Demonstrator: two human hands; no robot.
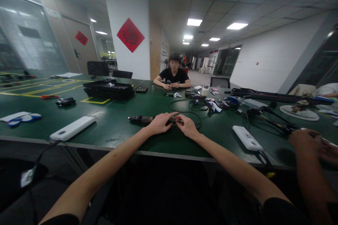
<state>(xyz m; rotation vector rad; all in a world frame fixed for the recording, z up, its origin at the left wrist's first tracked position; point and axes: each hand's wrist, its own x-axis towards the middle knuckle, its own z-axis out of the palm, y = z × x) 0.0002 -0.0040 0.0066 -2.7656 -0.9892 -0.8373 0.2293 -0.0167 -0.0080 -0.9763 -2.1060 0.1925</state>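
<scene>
Bright flat lights (194, 22) shine from the ceiling, and a red paper diamond with dark writing (130, 35) hangs on a white post, far past the left hand (161, 123). Below is a big green table with a pale edge (118, 140), and both hands are over it, close together. The right hand (187, 125) is closed at the fingertips, pinching a thin black cord (174, 122). The left hand is bent over the same bit of cord, with its fingertips by the right hand's, but I cannot tell how tightly it grips. Just beside the left hand, a long, round, dark tool with a black end (138, 119) lies on the table, its near end partly hidden by that hand. Black cord also curves on the table just past the right hand. Well to the left of the left hand is a long white plastic box (72, 128), and farther past that hand sits a wide black tray (108, 90). To the right of the right hand lies another white plastic box with a cord (247, 137). Farther right of it is someone else's hand (305, 142), near a round white plastic grille (299, 113). Straight past both hands, across the table, sits a person in a black shirt (174, 75).
</scene>
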